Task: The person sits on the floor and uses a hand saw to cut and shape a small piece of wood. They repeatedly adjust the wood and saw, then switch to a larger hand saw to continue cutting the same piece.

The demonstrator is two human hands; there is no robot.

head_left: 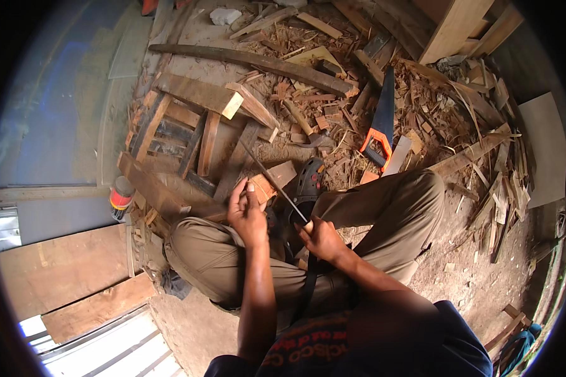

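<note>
My left hand (pixel 250 217) is closed on a small reddish-brown wood block (pixel 264 188), gripping it between thumb and fingers. In my right hand (pixel 321 239) is the near end of a long, thin metal blade (pixel 273 181). It slants up and left across the block's right side, its far end over a dark plank. Whether it is a knife or a file I cannot make out, and my fingers hide its handle. A paler wood piece (pixel 285 173) lies just beyond the blade, near my shoe (pixel 309 179).
An orange-handled handsaw (pixel 378 129) and a hammer (pixel 302 120) lie among wood chips ahead. A wooden frame (pixel 209 144) stands ahead-left, below a long beam (pixel 251 61). A red-labelled can (pixel 121 195) is at left. Wood strips (pixel 503 195) pile up at right.
</note>
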